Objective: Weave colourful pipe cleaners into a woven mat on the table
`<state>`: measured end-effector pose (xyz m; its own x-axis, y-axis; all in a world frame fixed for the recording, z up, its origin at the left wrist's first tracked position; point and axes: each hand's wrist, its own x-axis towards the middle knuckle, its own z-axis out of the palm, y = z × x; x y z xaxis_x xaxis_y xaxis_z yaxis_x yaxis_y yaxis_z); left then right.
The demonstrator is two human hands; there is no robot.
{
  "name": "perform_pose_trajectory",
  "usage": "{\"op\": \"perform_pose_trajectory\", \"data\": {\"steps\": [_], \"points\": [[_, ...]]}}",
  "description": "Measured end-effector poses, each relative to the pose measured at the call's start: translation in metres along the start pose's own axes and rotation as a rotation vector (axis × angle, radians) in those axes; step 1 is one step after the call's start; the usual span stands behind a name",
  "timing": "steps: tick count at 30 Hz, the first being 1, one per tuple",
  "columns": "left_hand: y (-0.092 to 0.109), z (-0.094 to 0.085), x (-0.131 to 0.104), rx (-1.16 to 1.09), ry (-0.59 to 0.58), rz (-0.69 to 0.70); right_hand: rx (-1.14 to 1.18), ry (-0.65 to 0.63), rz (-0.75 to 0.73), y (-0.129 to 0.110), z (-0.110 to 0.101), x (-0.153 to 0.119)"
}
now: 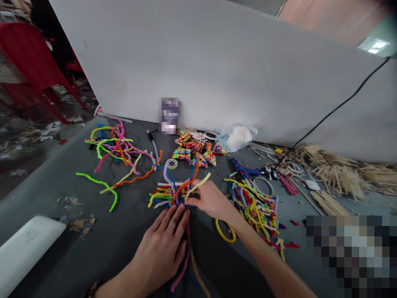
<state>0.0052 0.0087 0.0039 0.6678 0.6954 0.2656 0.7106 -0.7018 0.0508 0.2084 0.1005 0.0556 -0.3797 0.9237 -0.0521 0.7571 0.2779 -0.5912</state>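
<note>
Several pipe cleaners in many colours lie gathered in a bundle (161,195) at the middle of the table, with long orange and lilac ones sticking up. My left hand (166,234) rests on its near edge, palm down with the fingers stretched out. At the bundle's right side, my right hand (212,200) is closed, thumb and fingers pinching a pale yellow pipe cleaner (201,182) whose tip points up and right. Brown and pink pipe cleaners (186,265) trail toward me from under my left hand. My fingers hide part of the bundle.
Loose pipe cleaners (118,145) lie at the back left, cut pieces (254,207) at right. Behind them sit colourful beaded shapes (194,145), a blue glue gun (243,169) and a plastic bag (238,137). A yellow ring (225,232) lies by my right forearm; wooden sticks (331,169) are farther right.
</note>
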Motion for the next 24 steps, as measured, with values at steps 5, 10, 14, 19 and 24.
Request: {"op": "perform_pose_trajectory", "data": {"steps": [5, 10, 14, 19, 24], "points": [[0.0, 0.002, -0.001, 0.008, 0.009, 0.004, 0.022, 0.094, 0.137, 0.003, 0.006, -0.014], [0.0, 0.002, -0.001, 0.001, 0.03, -0.003, 0.008, 0.255, 0.285, 0.004, 0.024, -0.037], [0.0, 0.002, 0.0, -0.007, 0.029, -0.008, 0.031, 0.341, 0.183, 0.005, 0.039, -0.051], [0.0, 0.001, 0.0, -0.005, 0.026, -0.013, 0.149, 0.374, 0.158, 0.0, 0.045, -0.059], [0.0, 0.001, 0.0, 0.008, 0.014, -0.005, 0.422, 0.32, 0.042, -0.009, 0.033, -0.061]]}}
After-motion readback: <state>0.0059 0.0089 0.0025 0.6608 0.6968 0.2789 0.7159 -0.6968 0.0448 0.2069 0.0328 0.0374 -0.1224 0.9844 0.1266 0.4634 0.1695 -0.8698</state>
